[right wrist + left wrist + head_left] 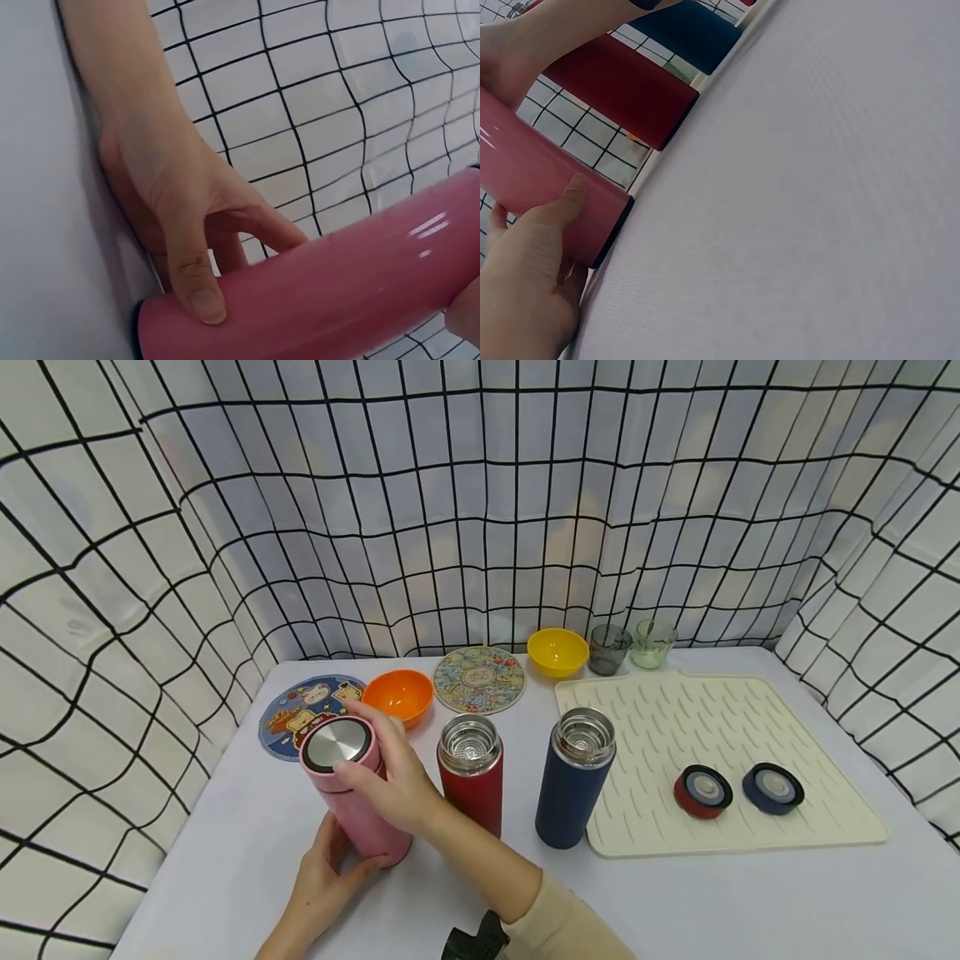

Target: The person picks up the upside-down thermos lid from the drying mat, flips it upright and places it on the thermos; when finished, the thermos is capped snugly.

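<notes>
A pink thermos with its lid on stands on the white table at the left. My left hand holds it low down, thumb on one side and fingers on the other, as the left wrist view of the thermos body confirms. My right hand grips the lid from the right, thumb and fingers around its rim. Just right of it, partly behind my right forearm, stands a lidless red thermos. Further right is a lidless navy thermos; both show strainers in their mouths.
On a cream drying mat lie a red lid and a navy lid. Along the back are a blue round placemat, an orange bowl, a patterned round mat, a yellow bowl and two glasses. Black netting surrounds the table.
</notes>
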Demonstrator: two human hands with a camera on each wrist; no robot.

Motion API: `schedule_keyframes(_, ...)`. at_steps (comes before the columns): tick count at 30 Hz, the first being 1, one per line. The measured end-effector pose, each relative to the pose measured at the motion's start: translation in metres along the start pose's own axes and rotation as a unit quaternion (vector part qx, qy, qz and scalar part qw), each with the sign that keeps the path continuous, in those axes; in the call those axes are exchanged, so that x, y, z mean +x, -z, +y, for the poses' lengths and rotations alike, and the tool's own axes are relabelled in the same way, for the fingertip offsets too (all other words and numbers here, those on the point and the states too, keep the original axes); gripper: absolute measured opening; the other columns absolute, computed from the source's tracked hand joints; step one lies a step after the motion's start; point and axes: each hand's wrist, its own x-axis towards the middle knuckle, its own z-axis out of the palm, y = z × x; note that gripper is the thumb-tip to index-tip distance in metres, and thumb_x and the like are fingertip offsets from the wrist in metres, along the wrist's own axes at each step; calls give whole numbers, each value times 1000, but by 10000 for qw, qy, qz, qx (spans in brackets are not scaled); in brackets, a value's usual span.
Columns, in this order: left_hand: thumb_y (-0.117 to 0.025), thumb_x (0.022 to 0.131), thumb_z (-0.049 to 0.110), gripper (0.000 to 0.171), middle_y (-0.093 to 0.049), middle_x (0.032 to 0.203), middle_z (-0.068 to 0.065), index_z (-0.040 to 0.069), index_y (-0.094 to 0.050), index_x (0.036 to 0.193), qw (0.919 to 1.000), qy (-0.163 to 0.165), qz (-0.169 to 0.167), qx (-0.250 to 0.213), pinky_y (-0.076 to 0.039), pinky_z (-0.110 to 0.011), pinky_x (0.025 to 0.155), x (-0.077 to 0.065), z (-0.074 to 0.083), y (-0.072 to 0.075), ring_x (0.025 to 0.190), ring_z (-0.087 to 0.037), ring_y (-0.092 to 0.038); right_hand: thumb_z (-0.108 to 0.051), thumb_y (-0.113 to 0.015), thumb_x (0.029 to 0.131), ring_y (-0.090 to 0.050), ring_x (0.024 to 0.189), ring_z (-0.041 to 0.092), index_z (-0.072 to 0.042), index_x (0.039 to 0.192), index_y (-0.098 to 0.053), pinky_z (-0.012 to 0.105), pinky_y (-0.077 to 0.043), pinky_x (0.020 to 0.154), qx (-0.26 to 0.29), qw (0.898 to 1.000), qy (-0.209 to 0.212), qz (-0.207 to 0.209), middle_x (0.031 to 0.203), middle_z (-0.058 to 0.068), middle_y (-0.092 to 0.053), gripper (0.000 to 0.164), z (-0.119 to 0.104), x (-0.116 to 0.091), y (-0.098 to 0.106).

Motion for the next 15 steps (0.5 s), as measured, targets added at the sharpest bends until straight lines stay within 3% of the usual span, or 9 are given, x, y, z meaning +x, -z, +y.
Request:
schedule_keyframes(4,-80,68,7,76,-55,119,-14,6,-37,130,9996,241,-90,149,-38,-7,85,0,2,0,101,5,-50,-17,-48,87,-45,116,10,-6,137,-34,27,-37,98,527,9977,42,-417,130,15,-45,53,0,2,3)
schedule_keyframes(8,-80,69,10,76,-56,119,-15,8,-36,130,9991,381,-122,146,-36,-6,85,-1,4,0,102,6,-49,-13,-60,85,-48,111,8,-7,131,-38,27,-43,92,871,9959,-46,-233,125,10,-49,52,1,0,2)
schedule_keyframes(12,-81,68,9,75,-56,117,-15,7,-38,129,9993,347,-95,119,-36,-5,85,0,4,0,102,7,-49,-9,-68,80,-50,108,8,-12,129,-38,26,-46,88,751,9971,-96,76,123,-1,-49,58,2,-2,-1)
schedule_keyframes(15,-81,67,7,75,-56,118,-16,7,-38,128,9995,303,-77,94,-36,-6,86,0,4,0,102,7,-49,-13,-59,85,-47,115,9,-13,136,-33,26,-41,94,500,9987,37,-93,133,1,-44,57,2,-2,-1)
